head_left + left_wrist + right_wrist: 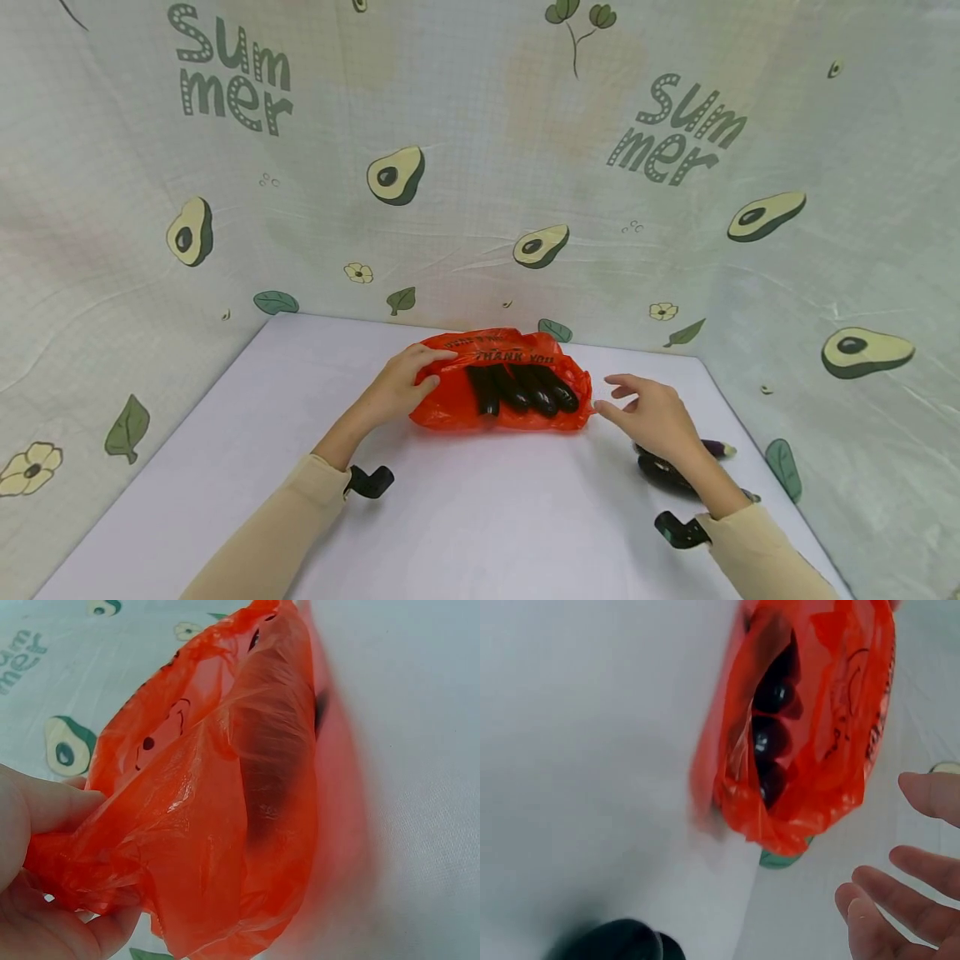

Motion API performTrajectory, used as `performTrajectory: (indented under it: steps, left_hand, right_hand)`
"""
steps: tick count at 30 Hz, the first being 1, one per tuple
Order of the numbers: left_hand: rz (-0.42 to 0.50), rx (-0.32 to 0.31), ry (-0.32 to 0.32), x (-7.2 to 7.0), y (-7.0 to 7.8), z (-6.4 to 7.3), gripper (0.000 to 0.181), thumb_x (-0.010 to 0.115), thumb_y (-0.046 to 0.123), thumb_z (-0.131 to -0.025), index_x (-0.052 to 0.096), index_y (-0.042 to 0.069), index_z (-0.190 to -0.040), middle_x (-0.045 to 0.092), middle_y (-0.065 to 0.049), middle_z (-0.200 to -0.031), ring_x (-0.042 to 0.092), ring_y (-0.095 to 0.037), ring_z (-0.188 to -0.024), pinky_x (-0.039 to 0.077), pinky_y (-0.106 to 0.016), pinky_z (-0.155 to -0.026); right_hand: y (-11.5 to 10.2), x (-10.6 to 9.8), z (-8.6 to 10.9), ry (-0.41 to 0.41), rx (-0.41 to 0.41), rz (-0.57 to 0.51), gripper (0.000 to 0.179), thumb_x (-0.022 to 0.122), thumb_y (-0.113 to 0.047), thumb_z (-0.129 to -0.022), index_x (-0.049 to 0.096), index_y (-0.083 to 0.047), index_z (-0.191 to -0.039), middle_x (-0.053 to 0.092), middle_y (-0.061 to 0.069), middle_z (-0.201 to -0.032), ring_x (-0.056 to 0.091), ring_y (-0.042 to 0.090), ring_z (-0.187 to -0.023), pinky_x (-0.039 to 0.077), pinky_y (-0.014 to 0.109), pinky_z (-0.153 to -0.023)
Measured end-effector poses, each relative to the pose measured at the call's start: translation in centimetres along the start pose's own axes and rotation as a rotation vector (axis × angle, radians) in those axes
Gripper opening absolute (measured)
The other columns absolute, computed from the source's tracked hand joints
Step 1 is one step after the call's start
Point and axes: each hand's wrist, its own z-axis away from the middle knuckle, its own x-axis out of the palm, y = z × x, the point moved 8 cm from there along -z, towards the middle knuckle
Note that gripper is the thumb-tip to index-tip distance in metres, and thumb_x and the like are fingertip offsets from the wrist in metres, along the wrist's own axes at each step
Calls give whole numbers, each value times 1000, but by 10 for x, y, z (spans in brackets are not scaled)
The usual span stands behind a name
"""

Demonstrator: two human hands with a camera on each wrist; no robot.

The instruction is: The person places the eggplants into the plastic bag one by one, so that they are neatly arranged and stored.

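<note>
An orange-red plastic bag with "THANK YOU" print lies on the table, its mouth facing me. Inside are several glossy dark eggplants, side by side; the bag film partly covers them in the left wrist view. My left hand grips the bag's left end, thumb and fingers around the bunched plastic. At the right end, my right hand hovers with fingers spread and nothing between them. The right wrist view shows those fingers apart from the bag.
Beneath and beside my right forearm lie a dark eggplant and another with a pale tip, both partly hidden. A printed cloth hangs behind and on both sides of the white table. Black wrist mounts stick out from both sleeves.
</note>
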Motion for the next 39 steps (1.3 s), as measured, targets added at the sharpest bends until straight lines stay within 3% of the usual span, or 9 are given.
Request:
performTrajectory:
  steps: [11, 18, 23, 32, 39]
  left_hand:
    - [-2, 4, -9, 2, 3, -3, 48, 68, 3, -102, 65, 18, -147, 61, -11, -141, 55, -34, -135, 49, -56, -113]
    - [4, -4, -6, 2, 3, -2, 49, 68, 2, -101, 65, 18, -147, 61, -12, -142, 55, -35, -137, 49, -57, -112]
    - [0, -3, -5, 3, 2, -2, 49, 69, 2, -101, 65, 19, -147, 61, -12, -141, 56, -35, -135, 50, -57, -112]
    - [-2, -7, -4, 2, 2, -1, 49, 69, 3, -101, 65, 19, -147, 61, -13, -141, 57, -35, -134, 50, -57, -111]
    - [-7, -7, -8, 3, 3, -1, 49, 69, 4, -101, 64, 20, -147, 62, -12, -141, 56, -34, -135, 50, -56, -112]
  right_hand:
    - [71, -14, 25, -27, 94, 67, 62, 79, -41, -94, 65, 2, -136, 75, 24, -113, 74, 31, -87, 60, 44, -70]
    - [109, -11, 36, -8, 112, 115, 64, 78, -43, -94, 66, 6, -134, 76, 21, -102, 71, 40, -93, 58, 52, -73]
    - [119, -7, 41, -12, 109, 117, 64, 78, -43, -95, 66, 8, -132, 77, 17, -96, 71, 38, -90, 57, 55, -75]
    - [127, 1, 40, -22, 125, 117, 63, 77, -44, -95, 68, 8, -129, 75, 22, -99, 70, 40, -93, 57, 61, -79]
    - [126, 11, 38, -43, 132, 131, 59, 76, -47, -96, 73, 4, -125, 66, 27, -105, 61, 39, -99, 53, 61, -78]
